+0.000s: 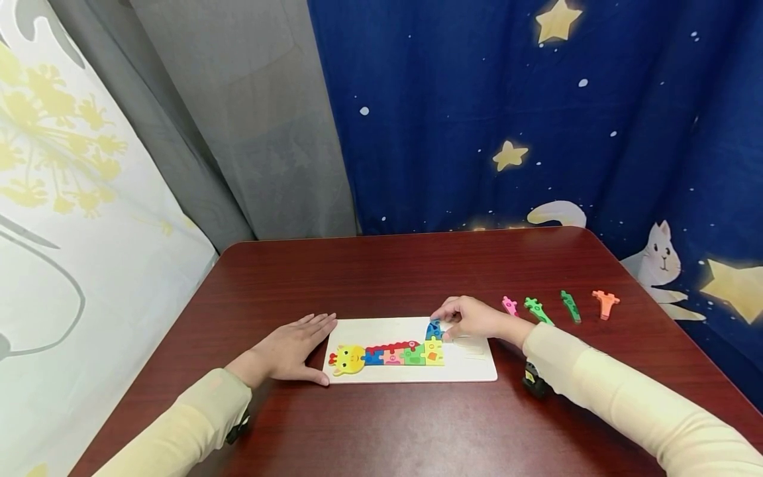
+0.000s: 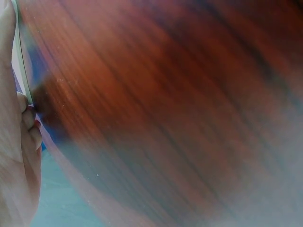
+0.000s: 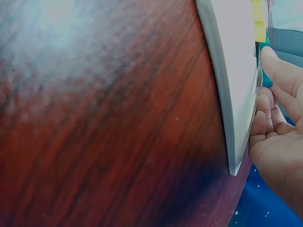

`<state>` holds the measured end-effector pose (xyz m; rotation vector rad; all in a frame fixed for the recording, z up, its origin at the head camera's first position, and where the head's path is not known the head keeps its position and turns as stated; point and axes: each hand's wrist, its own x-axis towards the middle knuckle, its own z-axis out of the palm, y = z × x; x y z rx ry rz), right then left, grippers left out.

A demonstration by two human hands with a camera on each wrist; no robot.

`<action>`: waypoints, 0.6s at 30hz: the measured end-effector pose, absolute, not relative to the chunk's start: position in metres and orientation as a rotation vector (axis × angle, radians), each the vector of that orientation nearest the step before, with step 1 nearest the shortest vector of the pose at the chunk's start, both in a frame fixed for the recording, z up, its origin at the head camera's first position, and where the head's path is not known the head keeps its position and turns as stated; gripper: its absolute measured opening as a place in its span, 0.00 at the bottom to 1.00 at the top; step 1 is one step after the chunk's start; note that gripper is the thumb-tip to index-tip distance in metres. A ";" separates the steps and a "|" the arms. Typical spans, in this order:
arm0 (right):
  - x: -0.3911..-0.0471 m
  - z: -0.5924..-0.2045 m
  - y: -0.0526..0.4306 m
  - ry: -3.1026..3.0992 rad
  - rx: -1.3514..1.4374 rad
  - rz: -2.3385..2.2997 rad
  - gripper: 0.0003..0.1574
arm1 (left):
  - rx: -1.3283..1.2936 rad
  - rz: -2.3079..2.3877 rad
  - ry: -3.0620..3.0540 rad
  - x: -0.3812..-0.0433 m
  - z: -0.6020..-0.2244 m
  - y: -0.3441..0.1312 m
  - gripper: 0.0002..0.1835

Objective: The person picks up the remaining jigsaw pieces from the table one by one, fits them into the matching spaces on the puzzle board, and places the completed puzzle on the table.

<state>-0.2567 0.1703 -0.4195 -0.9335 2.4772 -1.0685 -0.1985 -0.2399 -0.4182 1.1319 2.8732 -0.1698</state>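
A pale wooden puzzle board (image 1: 381,330) lies on the table with part of a giraffe laid out on it. The yellow head (image 1: 349,360) is at the left; a red mane strip (image 1: 390,346) runs above blue, pink and green pieces, ending in a yellow square piece (image 1: 434,353). Just above that square, my right hand (image 1: 472,317) pinches a blue puzzle piece (image 1: 434,330) between thumb and fingers. My left hand (image 1: 299,350) rests with straight fingers along the board's left edge. In the right wrist view, the thumb and fingers (image 3: 279,71) partly hide the piece.
Pink (image 1: 509,305), green (image 1: 538,310), dark green (image 1: 570,307) and orange (image 1: 605,303) pieces lie on the table (image 1: 381,424) beyond the right forearm. A blue curtain (image 1: 441,132) hangs behind the table's far edge.
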 end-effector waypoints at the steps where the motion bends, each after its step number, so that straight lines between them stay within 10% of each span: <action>1: -0.257 -0.420 0.170 2.476 -0.935 -1.067 0.23 | 1.130 -0.168 2.872 -0.199 -0.418 -0.240 0.62; 18: -0.258 -0.420 0.170 2.474 -0.905 -1.050 0.23 | 1.128 -0.176 2.874 -0.200 -0.420 -0.241 0.62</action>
